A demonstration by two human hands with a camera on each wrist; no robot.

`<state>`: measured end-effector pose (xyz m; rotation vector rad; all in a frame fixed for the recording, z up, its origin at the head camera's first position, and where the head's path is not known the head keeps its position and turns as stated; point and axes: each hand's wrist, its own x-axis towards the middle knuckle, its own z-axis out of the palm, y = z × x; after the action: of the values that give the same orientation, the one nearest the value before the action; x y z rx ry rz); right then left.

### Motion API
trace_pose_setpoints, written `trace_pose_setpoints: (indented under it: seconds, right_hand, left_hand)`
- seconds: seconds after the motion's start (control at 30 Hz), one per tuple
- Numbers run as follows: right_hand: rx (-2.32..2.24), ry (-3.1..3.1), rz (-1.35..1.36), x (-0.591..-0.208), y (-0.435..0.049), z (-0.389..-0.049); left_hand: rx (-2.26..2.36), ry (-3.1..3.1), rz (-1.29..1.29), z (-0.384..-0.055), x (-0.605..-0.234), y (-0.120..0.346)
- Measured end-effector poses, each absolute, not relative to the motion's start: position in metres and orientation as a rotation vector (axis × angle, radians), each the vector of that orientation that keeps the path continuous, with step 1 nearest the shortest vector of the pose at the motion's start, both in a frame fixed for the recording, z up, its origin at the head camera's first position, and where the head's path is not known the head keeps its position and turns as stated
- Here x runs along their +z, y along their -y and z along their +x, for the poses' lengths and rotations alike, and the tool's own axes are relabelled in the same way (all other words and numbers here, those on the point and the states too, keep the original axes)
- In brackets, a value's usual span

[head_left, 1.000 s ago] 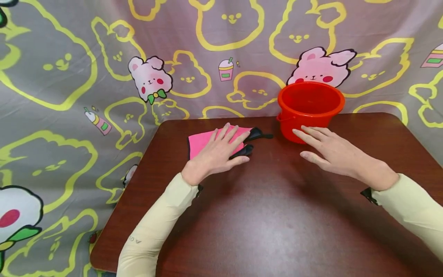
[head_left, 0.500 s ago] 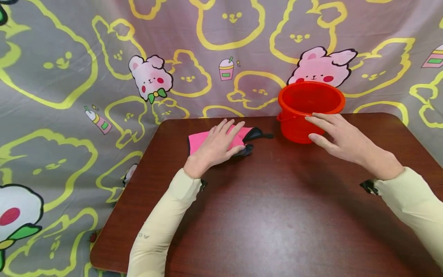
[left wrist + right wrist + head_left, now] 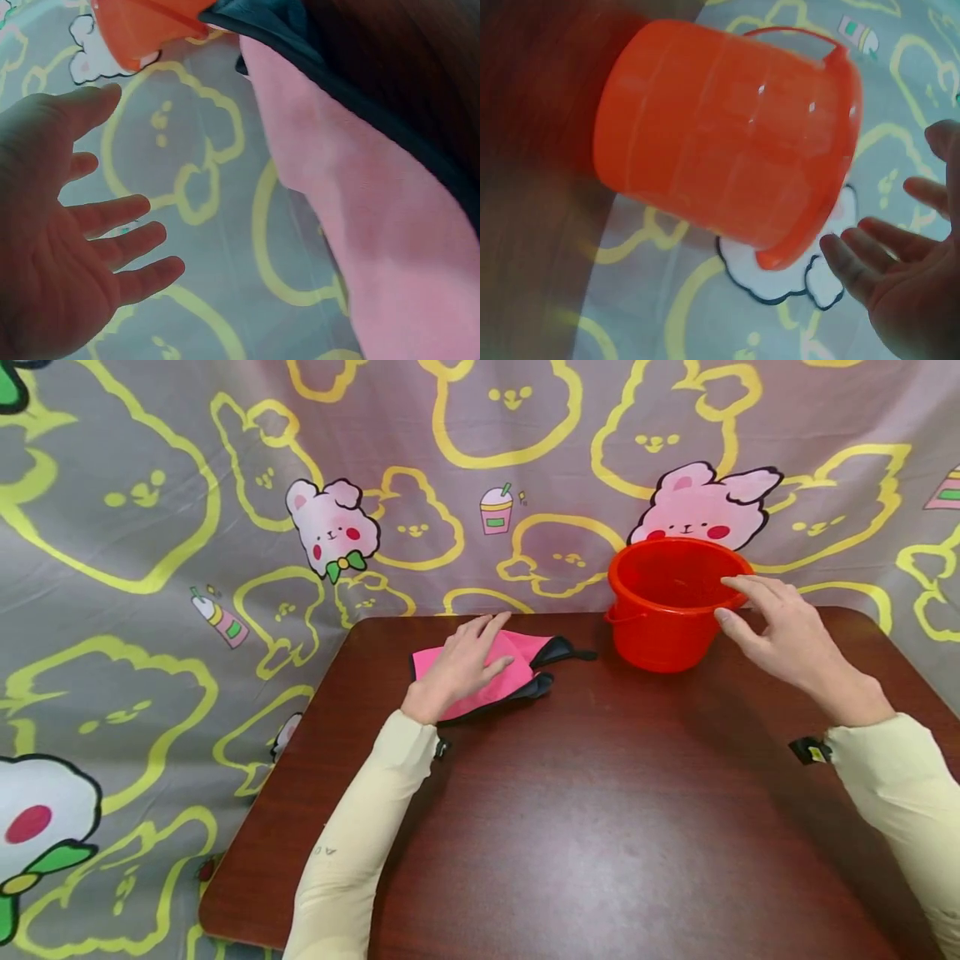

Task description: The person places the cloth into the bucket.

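A folded pink cloth [image 3: 517, 675] with a black edge and a dark underside lies towards the back left of the table. My left hand [image 3: 454, 670] hovers over its left part, fingers spread, and the left wrist view shows a gap between hand and cloth [image 3: 337, 157]. Towards the back right stands an upright red bucket [image 3: 663, 639]. Beside its right rim is my right hand [image 3: 786, 631], fingers loosely bent and holding nothing. In the right wrist view these fingers [image 3: 847, 262] are close to the bucket's rim [image 3: 840, 165] but appear apart from it.
The brown table [image 3: 570, 827] has rounded corners and a bare front part. A grey curtain [image 3: 420, 427] with yellow outlines and cartoon bunnies hangs behind it and on the left. The bucket's thin handle [image 3: 626, 618] hangs down at its left side.
My right hand has risen and moved right, from in front of the bucket to beside its rim. The left hand has shifted slightly left over the cloth. Cloth and bucket stay in place.
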<state>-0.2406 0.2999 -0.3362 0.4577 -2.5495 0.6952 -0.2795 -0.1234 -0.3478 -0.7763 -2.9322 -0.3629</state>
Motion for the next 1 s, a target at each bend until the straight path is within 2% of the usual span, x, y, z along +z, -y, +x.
trace_pose_setpoints:
  seconds: [0.57, 1.0]
  right_hand:
    - [0.884, 2.570, 0.234, -0.354, -0.319, -0.264]
    - [1.202, 2.626, -0.057, -0.353, -0.324, -0.279]
  left_hand:
    - [-0.474, 3.055, -0.629, -0.314, -0.378, 0.119]
    - [-0.397, 3.279, -0.524, -0.320, -0.392, 0.114]
